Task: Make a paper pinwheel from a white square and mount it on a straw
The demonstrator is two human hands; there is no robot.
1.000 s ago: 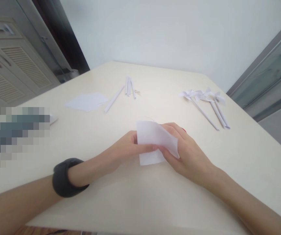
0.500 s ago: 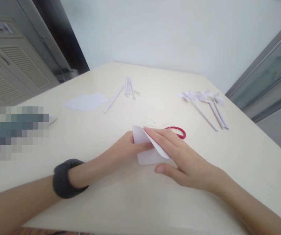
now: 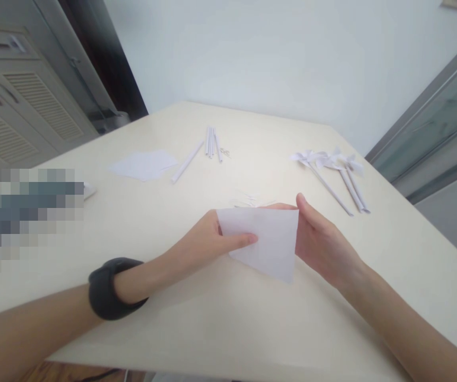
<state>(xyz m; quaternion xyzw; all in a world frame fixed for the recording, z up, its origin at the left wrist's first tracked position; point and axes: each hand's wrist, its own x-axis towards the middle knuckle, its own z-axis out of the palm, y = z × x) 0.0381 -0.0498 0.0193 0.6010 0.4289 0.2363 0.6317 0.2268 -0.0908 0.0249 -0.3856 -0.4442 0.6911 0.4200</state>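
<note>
A white sheet of paper point(image 3: 274, 244) is held up over the table, close to flat, its lower right corner hanging down. My left hand point(image 3: 208, 241) grips it at the left edge, thumb across the front and fingers hidden behind. My right hand point(image 3: 319, 239) is at the right edge, thumb stretched upward by the top corner, with its other fingers reaching behind the sheet. Its thumb and fingers look apart, not pinching. Thin white strips point(image 3: 248, 200) lie on the table just beyond the sheet.
Paper pinwheels on rolled sticks point(image 3: 332, 159) lie at the right. Toward the back are several rolled paper tubes point(image 3: 211, 142), small wire-like pieces point(image 3: 224, 152) and a single tube point(image 3: 187, 163). Loose paper sheets point(image 3: 143, 164) lie left. A pixelated object point(image 3: 22, 207) covers the left edge.
The sheet was curled over, with my right palm on it; now it is opened out facing me. My right hand has turned thumb-up and moved right. The red scissor handle has become hidden.
</note>
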